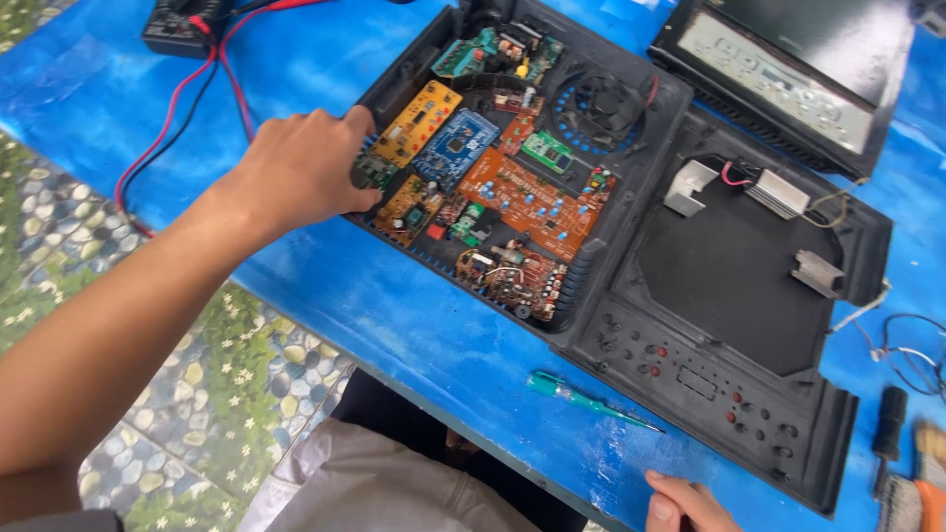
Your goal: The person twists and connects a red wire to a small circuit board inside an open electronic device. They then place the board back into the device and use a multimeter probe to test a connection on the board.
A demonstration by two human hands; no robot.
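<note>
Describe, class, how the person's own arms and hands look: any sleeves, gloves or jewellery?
Both hands are bare: no gloves. The left hand and its long forearm show no sleeve, watch or ring. Only the fingers of the right hand show at the bottom edge, nails short.

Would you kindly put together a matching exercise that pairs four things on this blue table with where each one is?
Things:
1. left hand
2. right hand
3. green screwdriver
4. cooling fan

Places:
A. set in the round grille at the top of the open casing
B. at the near table edge, below the button panel
C. on the small boards at the casing's left side
D. lying loose on the table in front of the casing

Pairs: 1-C, 2-B, 3-D, 4-A
</note>
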